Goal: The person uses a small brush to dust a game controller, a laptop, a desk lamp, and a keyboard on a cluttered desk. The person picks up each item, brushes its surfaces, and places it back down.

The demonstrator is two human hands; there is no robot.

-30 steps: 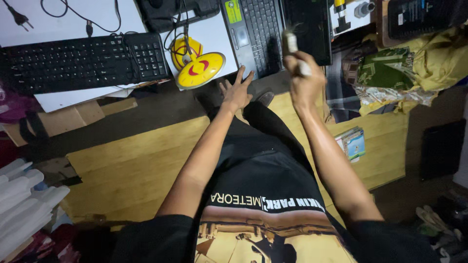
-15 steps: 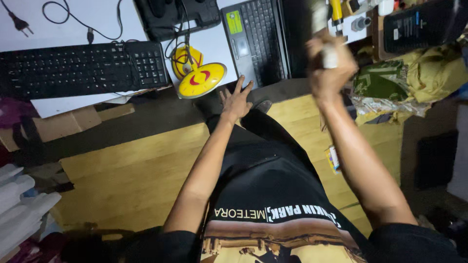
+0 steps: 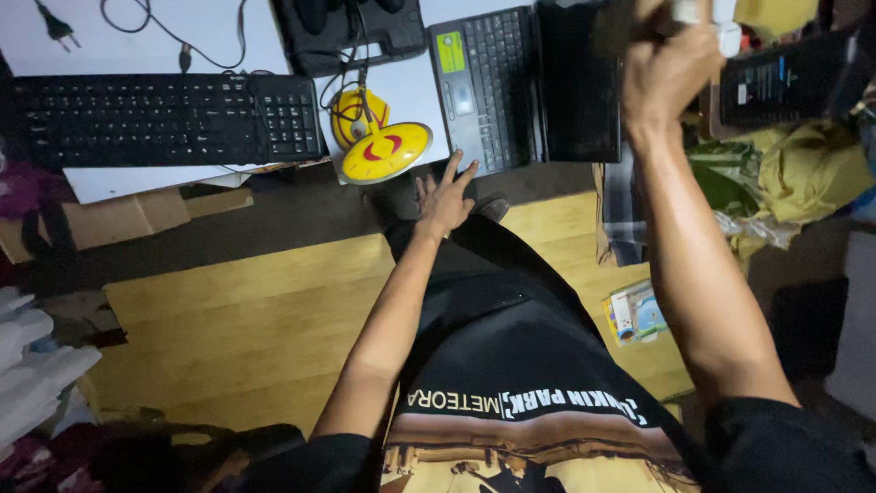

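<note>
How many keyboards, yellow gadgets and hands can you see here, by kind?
Keyboards: 2, the black desktop keyboard and the laptop keyboard.
Yellow gadgets: 1, a yellow disc device.
Hands: 2, left hand and right hand.
Total: 5

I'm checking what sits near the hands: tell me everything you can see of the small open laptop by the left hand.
The laptop is small and dark, lying open on the white desk. Its black keyboard half is toward the left, with a yellow-green sticker at its upper corner; the dark, unlit screen half is to the right. It looks like plastic. The left hand has fingertips at its near edge. The right hand is raised over its far right corner.
</note>
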